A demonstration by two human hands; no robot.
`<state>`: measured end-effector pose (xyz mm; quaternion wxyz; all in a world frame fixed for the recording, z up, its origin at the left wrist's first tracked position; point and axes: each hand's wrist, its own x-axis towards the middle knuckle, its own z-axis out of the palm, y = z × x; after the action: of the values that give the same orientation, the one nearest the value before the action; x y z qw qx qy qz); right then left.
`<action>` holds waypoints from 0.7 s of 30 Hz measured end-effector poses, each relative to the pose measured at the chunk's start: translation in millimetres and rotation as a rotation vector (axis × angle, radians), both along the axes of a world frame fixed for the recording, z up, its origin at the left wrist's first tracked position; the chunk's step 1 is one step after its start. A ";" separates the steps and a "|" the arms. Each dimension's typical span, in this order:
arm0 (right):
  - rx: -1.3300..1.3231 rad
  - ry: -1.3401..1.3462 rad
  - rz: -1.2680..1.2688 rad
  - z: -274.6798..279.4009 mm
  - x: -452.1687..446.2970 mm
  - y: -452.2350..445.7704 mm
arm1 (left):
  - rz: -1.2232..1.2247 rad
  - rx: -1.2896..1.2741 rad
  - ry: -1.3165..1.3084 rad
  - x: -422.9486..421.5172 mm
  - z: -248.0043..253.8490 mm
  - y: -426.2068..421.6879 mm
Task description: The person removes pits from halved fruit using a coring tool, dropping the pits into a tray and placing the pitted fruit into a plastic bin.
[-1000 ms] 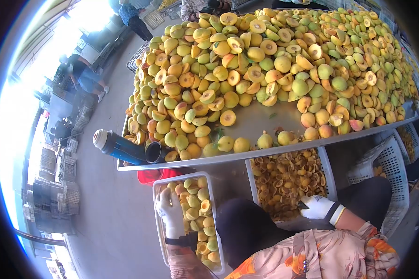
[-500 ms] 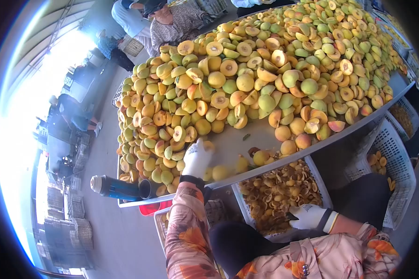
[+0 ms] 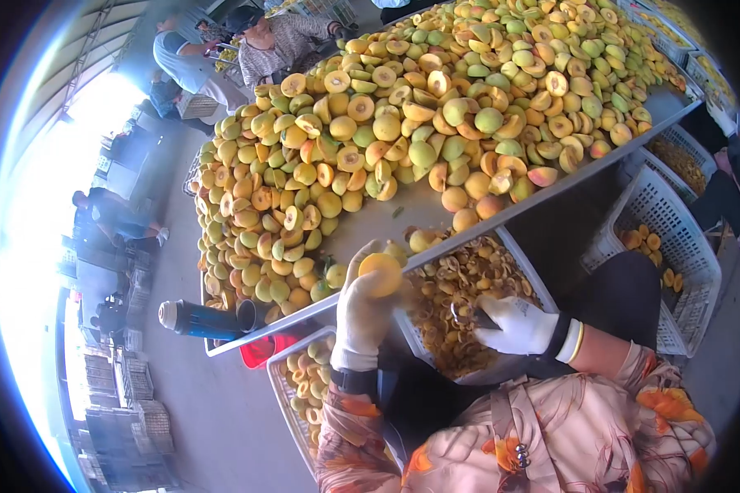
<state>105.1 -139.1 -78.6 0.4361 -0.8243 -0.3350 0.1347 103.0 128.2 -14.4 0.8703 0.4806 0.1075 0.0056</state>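
My gloved left hand (image 3: 360, 316) is closed around a peach half (image 3: 381, 274), a smooth yellow-orange piece, held up just in front of the table edge. My gloved right hand (image 3: 518, 326) grips a small pitting tool (image 3: 469, 315) with a dark handle and what looks like a metal loop at its tip. Both hands are apart. Below the right hand sits a crate of brown pits and scraps (image 3: 444, 349). Beyond the hands, a large heap of halved peaches (image 3: 337, 156) covers much of the metal-topped table (image 3: 370, 226).
A blue thermos (image 3: 197, 319) lies at the table's left corner, above a red container (image 3: 263, 352). A crate of peach halves (image 3: 304, 386) stands at my left, another white crate (image 3: 674, 246) at my right. Co-workers (image 3: 279, 41) are across the table.
My left hand has drawn back from the table toward my body with a peach half. My right hand has risen slightly, bringing the tool into clearer view. The camera view has shifted.
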 end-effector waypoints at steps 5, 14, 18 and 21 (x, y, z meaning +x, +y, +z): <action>0.139 0.008 0.016 33.3 -19.8 -0.3 | 0.016 0.723 -0.174 -49.9 -35.5 -44.9; 0.322 0.099 -0.025 41.8 -65.0 -13.1 | -0.082 -0.179 -0.233 -91.4 5.9 -109.9; 0.240 0.040 -0.082 43.6 -78.7 -23.1 | -0.103 -0.202 -0.251 -102.8 14.4 -122.1; 0.283 0.007 -0.086 40.2 -83.0 -24.7 | -0.140 -0.171 -0.235 -107.0 8.6 -122.2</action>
<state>22.1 -163.8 -38.5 0.5544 -0.7677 -0.3135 0.0701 -4.0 6.0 -5.8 0.9129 0.4070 -0.0287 -0.0079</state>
